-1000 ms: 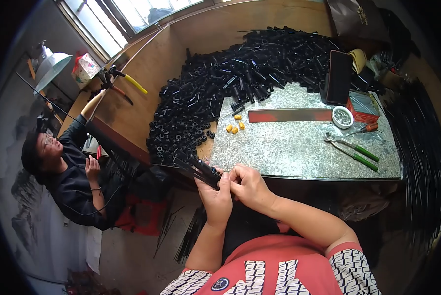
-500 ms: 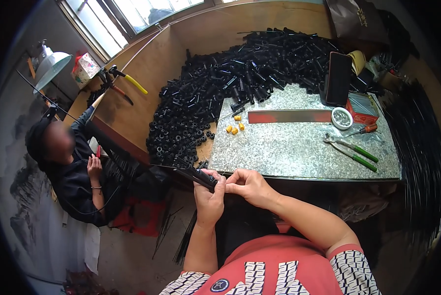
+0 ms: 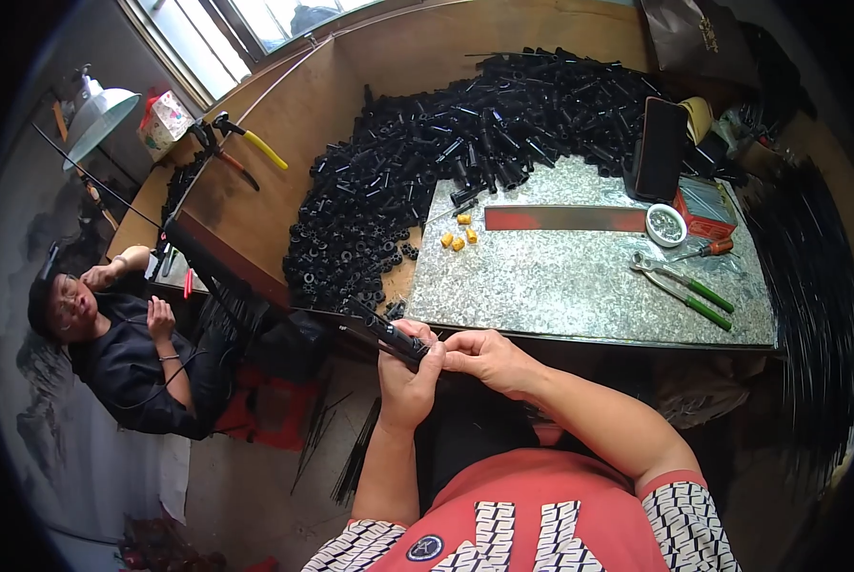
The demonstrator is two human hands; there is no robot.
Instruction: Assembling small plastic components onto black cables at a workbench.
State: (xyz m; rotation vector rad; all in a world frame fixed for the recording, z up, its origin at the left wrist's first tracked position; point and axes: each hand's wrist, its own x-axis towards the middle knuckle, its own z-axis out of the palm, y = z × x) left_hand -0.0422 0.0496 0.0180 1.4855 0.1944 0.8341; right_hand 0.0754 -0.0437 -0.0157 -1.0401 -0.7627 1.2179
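Observation:
Just off the front edge of the worktable, my left hand (image 3: 410, 386) is closed around a black tubular part (image 3: 394, 341), its far end pointing up and left. My right hand (image 3: 492, 364) meets it at the near end, thumb and forefinger pinched together. Something thin and wire-like shows at those fingertips, too small to name. Beyond my hands, a large heap of similar black tubular parts (image 3: 484, 133) covers the back and left of the table. Several small yellow pieces (image 3: 458, 242) lie near the heap, left of a flat metal bar (image 3: 565, 218).
The speckled tabletop (image 3: 541, 296) carries green-handled pliers (image 3: 682, 291), a screwdriver (image 3: 713, 250), a white bowl of small metal bits (image 3: 665, 225) and a propped phone (image 3: 658, 148). Long black rods (image 3: 813, 315) hang at the right. A co-worker (image 3: 136, 348) sits at the left beyond a wooden partition.
My hands stay together on the black tubular part, which sits at a slightly different tilt. The co-worker has turned and now has one hand up beside the head.

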